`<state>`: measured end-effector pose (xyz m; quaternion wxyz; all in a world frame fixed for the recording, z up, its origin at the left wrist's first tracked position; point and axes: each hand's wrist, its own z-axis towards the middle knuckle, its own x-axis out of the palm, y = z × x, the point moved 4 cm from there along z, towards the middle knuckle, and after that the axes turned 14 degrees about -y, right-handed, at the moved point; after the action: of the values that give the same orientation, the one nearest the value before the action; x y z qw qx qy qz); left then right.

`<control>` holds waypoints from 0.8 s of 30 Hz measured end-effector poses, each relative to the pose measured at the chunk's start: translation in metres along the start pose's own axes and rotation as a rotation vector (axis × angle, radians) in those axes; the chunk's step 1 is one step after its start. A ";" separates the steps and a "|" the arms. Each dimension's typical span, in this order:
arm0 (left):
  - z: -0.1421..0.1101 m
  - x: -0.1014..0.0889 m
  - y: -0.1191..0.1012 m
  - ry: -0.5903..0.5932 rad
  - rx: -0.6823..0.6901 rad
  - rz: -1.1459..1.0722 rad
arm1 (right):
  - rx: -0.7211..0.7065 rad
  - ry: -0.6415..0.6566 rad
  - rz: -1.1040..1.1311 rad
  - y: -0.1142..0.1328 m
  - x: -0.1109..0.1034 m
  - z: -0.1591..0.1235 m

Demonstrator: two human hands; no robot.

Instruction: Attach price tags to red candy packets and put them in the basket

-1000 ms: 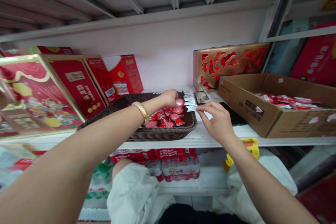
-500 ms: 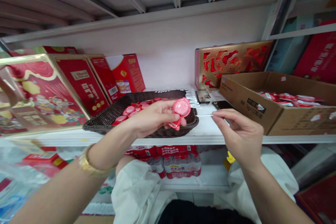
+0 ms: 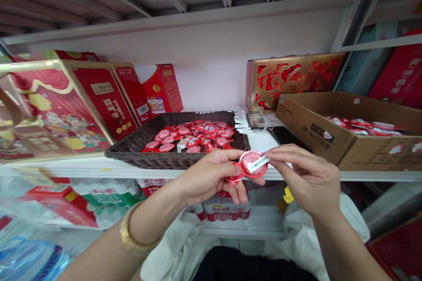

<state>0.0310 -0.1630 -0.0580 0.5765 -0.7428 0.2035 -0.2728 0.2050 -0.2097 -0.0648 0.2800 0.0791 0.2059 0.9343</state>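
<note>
The left hand (image 3: 207, 178) closes its fingers narrowly under a round red sachet (image 3: 251, 164), and the right hand (image 3: 306, 180) pinches the sachet's barcoded edge between fingertips, just below the front of a wicker basket (image 3: 171, 161).

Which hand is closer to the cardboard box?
The right hand is nearer, just below the cardboard box; the left hand is farther, in front of the basket. Both hold a red packet.

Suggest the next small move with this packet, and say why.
Probably press the white barcode label flat with the right hand. The left hand is steadying the round red packet, and the label's end lies at the right fingertips, so it seems best to secure it before moving the packet toward the dark wicker basket.
</note>
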 end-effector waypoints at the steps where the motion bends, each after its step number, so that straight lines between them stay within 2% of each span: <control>1: 0.000 0.000 0.001 0.004 -0.007 -0.002 | -0.010 0.013 0.004 0.001 0.000 0.000; 6: 0.001 0.001 0.004 -0.010 -0.008 -0.004 | -0.069 0.056 0.005 0.003 0.001 0.000; 11: 0.001 0.003 0.008 -0.113 0.073 0.130 | -0.117 0.102 -0.025 0.005 0.002 -0.002; 14: 0.002 0.003 0.009 -0.145 0.110 0.192 | -0.091 0.128 -0.073 0.006 -0.001 -0.005; 16: 0.002 0.003 0.010 -0.159 0.130 0.223 | -0.016 0.095 -0.092 0.002 -0.004 -0.006; 19: 0.002 0.004 0.010 -0.188 0.157 0.271 | 0.207 0.055 -0.043 -0.008 -0.006 -0.010; 22: 0.002 0.008 0.010 -0.205 0.180 0.296 | 0.468 0.141 0.091 -0.018 0.003 -0.019; 24: 0.002 0.011 0.011 -0.217 0.185 0.300 | 0.590 0.189 0.151 -0.020 0.009 -0.025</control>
<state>0.0403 -0.1710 -0.0668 0.6950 -0.6731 0.2226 -0.1197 0.2009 -0.1982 -0.0953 0.1546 0.0847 0.4867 0.8556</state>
